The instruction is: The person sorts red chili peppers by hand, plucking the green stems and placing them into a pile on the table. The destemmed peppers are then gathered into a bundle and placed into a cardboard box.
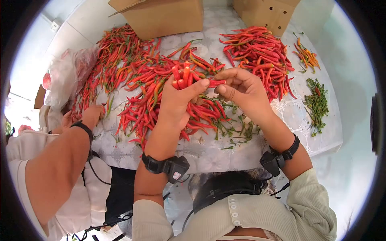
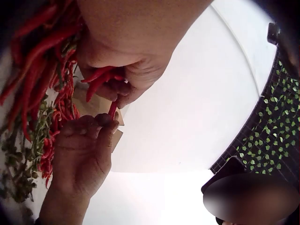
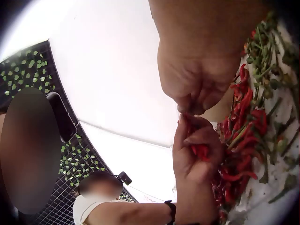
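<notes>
My left hand (image 1: 177, 98) grips a small bunch of red chilies (image 1: 186, 75), their blunt, stemless ends up. One more red chili (image 1: 217, 83) sticks out from its thumb and fingertips toward the right. My right hand (image 1: 247, 92) pinches the end of that chili between thumb and fingers. In the left wrist view the chili (image 2: 113, 110) bridges the two hands' fingertips. Chilies (image 3: 200, 151) show inside the curled left fingers in the right wrist view. Below both hands spreads a heap of red chilies (image 1: 140, 116), with loose green stems (image 1: 241, 130) beside it.
More red chilies are piled at right (image 1: 261, 56) and far left (image 1: 116, 48). Orange chilies (image 1: 307, 56) and a green stem pile (image 1: 317, 106) lie farther right. Two cardboard boxes (image 1: 165, 18) stand behind. At left, another person's hand (image 1: 93, 114) works near a plastic bag (image 1: 64, 78).
</notes>
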Motion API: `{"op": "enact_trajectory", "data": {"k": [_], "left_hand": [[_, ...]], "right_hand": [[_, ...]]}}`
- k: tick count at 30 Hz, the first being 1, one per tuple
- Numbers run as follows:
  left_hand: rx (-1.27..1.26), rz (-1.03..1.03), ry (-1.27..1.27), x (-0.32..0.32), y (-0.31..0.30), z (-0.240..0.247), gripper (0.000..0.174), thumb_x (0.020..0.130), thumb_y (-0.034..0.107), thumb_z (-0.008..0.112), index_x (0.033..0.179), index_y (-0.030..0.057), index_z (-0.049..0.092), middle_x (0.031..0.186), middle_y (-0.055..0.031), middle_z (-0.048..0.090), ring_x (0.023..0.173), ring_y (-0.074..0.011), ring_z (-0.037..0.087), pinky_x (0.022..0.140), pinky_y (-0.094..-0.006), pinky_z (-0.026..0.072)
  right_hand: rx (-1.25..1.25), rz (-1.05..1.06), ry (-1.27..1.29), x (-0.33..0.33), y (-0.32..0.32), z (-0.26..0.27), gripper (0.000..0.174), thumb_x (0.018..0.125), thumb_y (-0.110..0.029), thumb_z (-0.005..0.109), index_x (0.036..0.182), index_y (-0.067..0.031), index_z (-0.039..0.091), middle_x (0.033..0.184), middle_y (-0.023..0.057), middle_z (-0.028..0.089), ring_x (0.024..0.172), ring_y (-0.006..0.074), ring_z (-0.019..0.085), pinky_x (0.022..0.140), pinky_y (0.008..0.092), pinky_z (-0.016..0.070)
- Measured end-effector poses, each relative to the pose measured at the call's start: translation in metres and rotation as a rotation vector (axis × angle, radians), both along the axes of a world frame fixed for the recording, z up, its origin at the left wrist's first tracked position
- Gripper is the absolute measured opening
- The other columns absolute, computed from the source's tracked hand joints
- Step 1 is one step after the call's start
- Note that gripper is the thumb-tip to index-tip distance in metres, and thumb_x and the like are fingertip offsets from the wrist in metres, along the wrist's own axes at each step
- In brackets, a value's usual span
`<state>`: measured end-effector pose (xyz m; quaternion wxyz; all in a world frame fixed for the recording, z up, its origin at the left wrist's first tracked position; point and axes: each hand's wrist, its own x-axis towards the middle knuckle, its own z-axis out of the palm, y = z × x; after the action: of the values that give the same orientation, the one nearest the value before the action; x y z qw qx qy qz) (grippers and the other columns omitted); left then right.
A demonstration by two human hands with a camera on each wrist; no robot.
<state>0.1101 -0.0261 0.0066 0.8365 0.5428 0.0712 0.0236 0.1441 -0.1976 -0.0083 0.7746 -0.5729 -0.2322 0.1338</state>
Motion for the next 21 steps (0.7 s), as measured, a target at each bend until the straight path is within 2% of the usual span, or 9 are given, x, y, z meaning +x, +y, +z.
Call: {"op": "enact_trajectory", "data": {"k": [5, 9, 21], "left_hand": [[0.008, -0.051, -0.019, -0.0026, -0.0022, 0.0014, 0.022, 0.07, 0.004, 0.073, 0.082, 0.007, 0.054, 0.065, 0.0016, 0.053, 0.048, -0.0051, 0.043, 0.044, -0.0225, 0.037], [-0.052, -0.009, -0.009, -0.0037, -0.0041, 0.0055, 0.022, 0.071, 0.004, 0.072, 0.085, 0.0058, 0.055, 0.063, 0.0019, 0.052, 0.047, -0.0049, 0.042, 0.044, -0.0219, 0.0362], [-0.04, -0.031, -0.04, -0.0059, -0.0007, 0.0067, 0.026, 0.071, 0.002, 0.07, 0.09, 0.0064, 0.053, 0.063, 0.0028, 0.051, 0.046, -0.0036, 0.039, 0.043, -0.0207, 0.0341]], "right_hand": [[-0.016, -0.049, 0.003, 0.003, -0.0042, 0.0046, 0.023, 0.084, -0.014, 0.062, 0.103, -0.0022, 0.058, 0.09, 0.0003, 0.061, 0.076, 0.0047, 0.053, 0.063, 0.0197, 0.0423], [-0.009, -0.074, -0.019, 0.0065, -0.0069, 0.0018, 0.023, 0.085, -0.017, 0.061, 0.103, -0.0027, 0.058, 0.09, 0.0003, 0.061, 0.076, 0.0052, 0.053, 0.063, 0.0198, 0.0422], [-0.029, -0.066, -0.05, 0.0082, -0.0096, 0.0022, 0.023, 0.085, -0.017, 0.061, 0.104, -0.0026, 0.058, 0.087, 0.0006, 0.06, 0.074, 0.0061, 0.053, 0.062, 0.0209, 0.0428]]}}
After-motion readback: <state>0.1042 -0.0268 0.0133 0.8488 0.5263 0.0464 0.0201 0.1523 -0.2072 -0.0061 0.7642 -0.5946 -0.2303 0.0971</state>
